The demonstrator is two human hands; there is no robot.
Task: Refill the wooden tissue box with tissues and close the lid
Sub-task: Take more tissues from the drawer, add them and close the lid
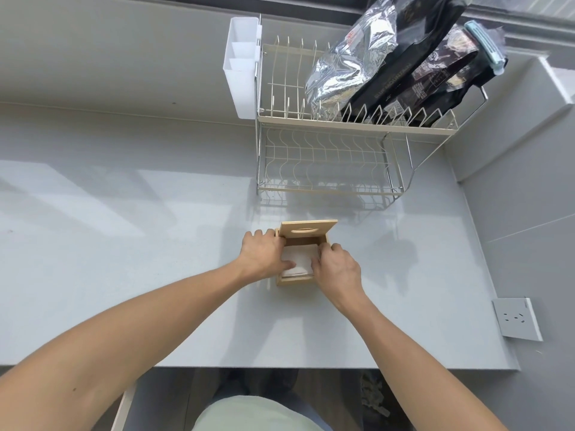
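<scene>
A small wooden tissue box (295, 280) stands on the grey counter near the middle. Its lid (306, 229), with an oval slot, is tipped up and back at the far side. White tissues (300, 261) lie inside the open box. My left hand (264, 255) rests over the box's left side with its fingers on the tissues. My right hand (337, 270) covers the right side, fingertips pressing on the tissues' right edge. Both hands hide the box's side walls.
A two-tier wire dish rack (326, 157) stands behind the box, with foil and black bags (389, 63) on its upper tier and a white plastic caddy (241, 66) hung at its left. A wall socket (516, 318) sits at the right. The counter's front edge (280, 367) is close to me.
</scene>
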